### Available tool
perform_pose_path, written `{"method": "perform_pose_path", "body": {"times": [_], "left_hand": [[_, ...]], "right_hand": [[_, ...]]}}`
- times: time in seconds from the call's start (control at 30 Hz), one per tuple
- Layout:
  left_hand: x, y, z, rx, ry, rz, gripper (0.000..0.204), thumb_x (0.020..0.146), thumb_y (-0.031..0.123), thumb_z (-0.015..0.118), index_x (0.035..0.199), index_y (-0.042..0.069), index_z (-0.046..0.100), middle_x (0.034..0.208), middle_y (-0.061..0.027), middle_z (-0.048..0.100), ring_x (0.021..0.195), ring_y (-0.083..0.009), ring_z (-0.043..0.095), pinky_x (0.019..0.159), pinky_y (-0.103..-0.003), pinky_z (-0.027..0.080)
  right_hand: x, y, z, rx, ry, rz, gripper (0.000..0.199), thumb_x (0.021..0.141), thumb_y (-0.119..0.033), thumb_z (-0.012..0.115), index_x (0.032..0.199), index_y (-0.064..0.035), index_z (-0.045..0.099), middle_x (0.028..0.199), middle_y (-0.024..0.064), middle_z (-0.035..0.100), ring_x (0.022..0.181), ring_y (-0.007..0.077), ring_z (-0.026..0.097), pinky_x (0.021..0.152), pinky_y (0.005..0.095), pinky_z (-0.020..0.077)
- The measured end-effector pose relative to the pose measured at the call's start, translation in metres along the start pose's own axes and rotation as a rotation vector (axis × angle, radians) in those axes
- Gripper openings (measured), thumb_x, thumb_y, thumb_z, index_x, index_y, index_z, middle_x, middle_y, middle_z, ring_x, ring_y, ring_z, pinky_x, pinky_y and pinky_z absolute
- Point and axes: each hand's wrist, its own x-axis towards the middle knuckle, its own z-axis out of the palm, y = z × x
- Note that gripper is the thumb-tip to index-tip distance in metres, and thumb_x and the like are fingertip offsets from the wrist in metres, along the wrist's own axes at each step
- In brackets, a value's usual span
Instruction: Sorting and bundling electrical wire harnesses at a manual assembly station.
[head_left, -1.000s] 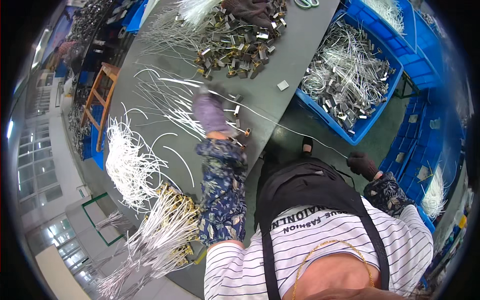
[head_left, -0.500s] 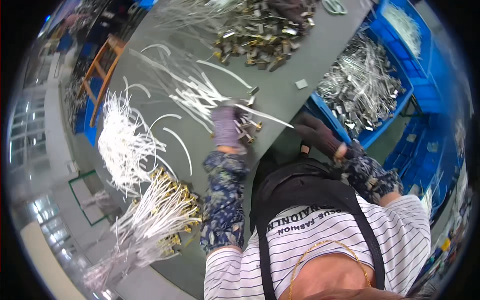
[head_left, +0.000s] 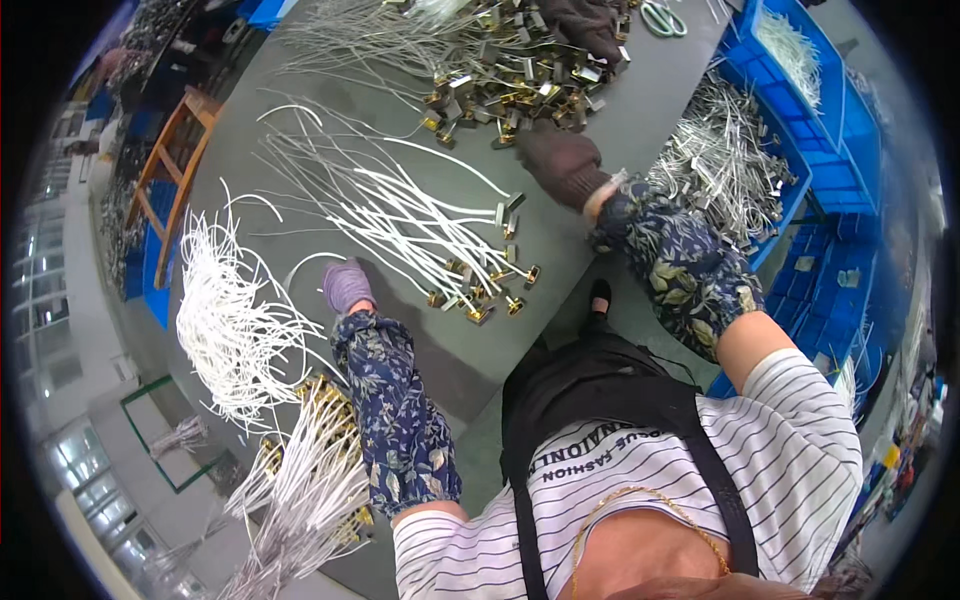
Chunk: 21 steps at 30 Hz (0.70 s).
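Note:
My left hand, in a purple glove, is closed over the table by the loose white tubes. Its fingertips meet the end of one curved tube, but what they hold is hidden. My right hand, in a dark brown glove, reaches to the near edge of a heap of small metal blocks with thin wires. Its fingers are pressed together against the blocks; I cannot make out what is in them. Between my hands lie several wired blocks with white tubes on their wires, blocks toward me.
The grey table bears another tubed bundle at the near left. Green-handled scissors and a dark cloth lie at the far side. At right, a blue bin holds more wired pieces, beside stacked blue crates. A wooden stool stands beyond the left edge.
My left hand has left the tubed pieces and moved left to the loose tubes. My right hand has gone from beside the blue bin up to the heap of metal blocks.

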Motion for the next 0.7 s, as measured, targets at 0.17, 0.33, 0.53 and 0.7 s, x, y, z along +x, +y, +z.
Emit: {"method": "perform_pose_path", "body": {"times": [0.17,0.33,0.53,0.7], "left_hand": [[-0.045,0.015,-0.013,-1.230,-0.217,-0.347,0.021,0.092,0.023,0.066,0.103,0.006,0.067,0.078,-0.0071,0.064,0.062,-0.0173,0.060,0.051,-0.031,0.049],[-0.122,0.059,-0.024,-1.933,-0.678,-0.136,0.023,0.093,0.019,0.066,0.113,0.011,0.057,0.079,-0.0024,0.057,0.065,-0.0159,0.056,0.051,-0.028,0.049],[-0.246,0.175,-0.021,-1.249,-0.397,0.615,0.021,0.092,0.018,0.065,0.107,0.004,0.058,0.094,-0.0081,0.063,0.078,-0.0220,0.064,0.067,-0.039,0.057],[-0.271,0.218,0.016,-1.927,-1.238,-0.292,0.023,0.098,0.024,0.060,0.111,0.005,0.060,0.099,-0.0117,0.067,0.086,-0.0238,0.066,0.075,-0.039,0.057]], "right_hand": [[-0.034,0.019,-0.005,0.490,-0.159,0.133,0.033,0.082,-0.026,0.069,0.107,-0.0042,0.066,0.107,0.0197,0.066,0.091,0.0379,0.067,0.080,0.0431,0.0532],[-0.114,0.031,-0.008,0.475,-0.117,0.188,0.048,0.076,-0.027,0.074,0.117,-0.0057,0.060,0.107,0.0180,0.066,0.100,0.0353,0.064,0.085,0.0415,0.0507],[-0.157,0.024,-0.032,0.872,0.150,-0.230,0.028,0.079,-0.018,0.071,0.103,-0.0045,0.063,0.089,0.0111,0.062,0.085,0.0250,0.063,0.075,0.0365,0.0509],[-0.279,0.060,-0.030,0.891,-0.062,-0.124,0.017,0.075,-0.009,0.072,0.089,-0.0075,0.062,0.083,0.0116,0.058,0.076,0.0273,0.061,0.067,0.0384,0.0478]]}}
